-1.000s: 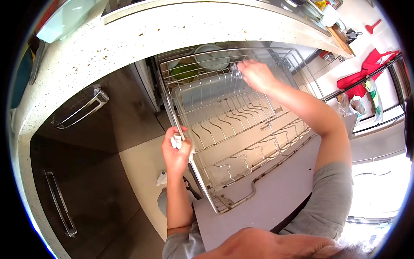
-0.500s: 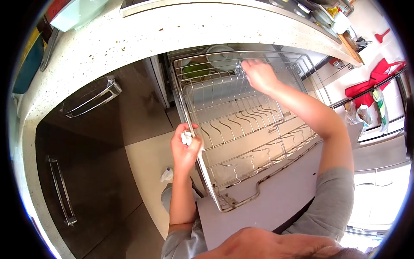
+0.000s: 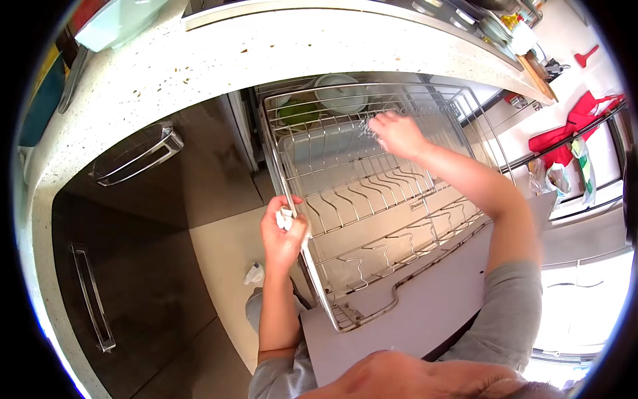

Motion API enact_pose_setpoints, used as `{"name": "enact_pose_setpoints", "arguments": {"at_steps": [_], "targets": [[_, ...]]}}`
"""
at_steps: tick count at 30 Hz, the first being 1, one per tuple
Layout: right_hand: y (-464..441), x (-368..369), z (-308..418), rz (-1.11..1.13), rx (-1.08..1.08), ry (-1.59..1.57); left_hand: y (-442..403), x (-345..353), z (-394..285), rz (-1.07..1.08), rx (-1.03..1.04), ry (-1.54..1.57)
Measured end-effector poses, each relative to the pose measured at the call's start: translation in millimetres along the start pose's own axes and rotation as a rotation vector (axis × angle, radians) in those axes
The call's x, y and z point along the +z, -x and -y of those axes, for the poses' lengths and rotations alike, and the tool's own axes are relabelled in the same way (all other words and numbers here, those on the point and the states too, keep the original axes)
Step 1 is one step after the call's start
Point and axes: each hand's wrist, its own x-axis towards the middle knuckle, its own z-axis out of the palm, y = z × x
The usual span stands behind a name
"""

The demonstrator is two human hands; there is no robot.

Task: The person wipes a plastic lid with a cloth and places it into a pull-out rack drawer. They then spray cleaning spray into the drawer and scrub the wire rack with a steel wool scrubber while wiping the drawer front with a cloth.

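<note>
A pulled-out wire dish rack [image 3: 362, 216] fills the middle of the view. My right hand [image 3: 397, 135] is closed around a silvery steel wool scrubber [image 3: 367, 128], against the wires toward the back of the rack. My left hand [image 3: 282, 233] is closed at the rack's left side rail, with a crumpled white tissue [image 3: 284, 219] showing between thumb and fingers. Whether those fingers also grip the rail is hard to see. Behind the scrubber, a pale bowl [image 3: 341, 93] and a green dish [image 3: 298, 113] sit at the back of the rack.
A speckled countertop [image 3: 279, 50] curves above the drawer. Dark cabinet doors [image 3: 153, 266] with metal handles are on the left. The grey drawer front [image 3: 379, 346] lies close to my body. A white crumpled piece [image 3: 253, 272] is on the floor. Red cloth [image 3: 575, 130] hangs at right.
My right hand and the scrubber have moved slightly down and left along the wires. My left hand stays at the side rail. The whole view has shifted a little.
</note>
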Motion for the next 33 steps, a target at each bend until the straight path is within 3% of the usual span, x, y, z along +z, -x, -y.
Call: {"name": "enact_pose_setpoints", "arguments": {"at_steps": [6, 9, 11, 13, 14, 18, 21, 23, 27, 29, 33], "targets": [[8.5, 30.8, 13.0, 0.148, -0.161, 0.045, -0.5, -0.4, -2.6, -0.002, -0.006, 0.016], [-6.4, -20.6, 11.7, -0.056, -0.106, -0.053, 4.4, 2.1, -3.2, -0.019, -0.049, 0.060], [-8.7, -13.3, 12.1, -0.103, -0.085, -0.027, 1.6, 1.1, -4.5, 0.007, -0.015, 0.020], [-7.0, 17.9, 13.8, 0.111, -0.074, 0.034, -0.1, 0.0, -4.4, 0.009, -0.004, 0.030], [2.8, 38.9, 15.3, 0.062, -0.195, 0.046, -0.8, 0.0, -3.5, 0.007, 0.005, 0.012], [-9.2, 14.3, 15.3, 0.095, -0.162, -0.031, 1.9, 2.3, -5.0, -0.011, -0.030, 0.056], [-23.9, -11.0, 7.1, -0.024, 0.008, -0.038, 0.9, 0.4, -2.7, -0.005, 0.018, -0.007], [-27.1, 2.4, 12.0, 0.042, 0.190, -0.085, -1.9, 0.7, -1.1, -0.010, 0.016, 0.001], [-10.3, 23.2, 27.4, 0.050, 0.099, -0.035, 2.5, 0.7, -3.3, -0.015, -0.006, 0.004], [-0.8, 39.2, 32.6, 0.192, -0.097, 0.015, 0.7, 2.0, -6.3, -0.016, 0.018, -0.021], [-12.9, 3.0, 34.8, 0.248, -0.024, -0.023, 1.4, 0.5, -2.4, -0.020, -0.016, 0.037]]}}
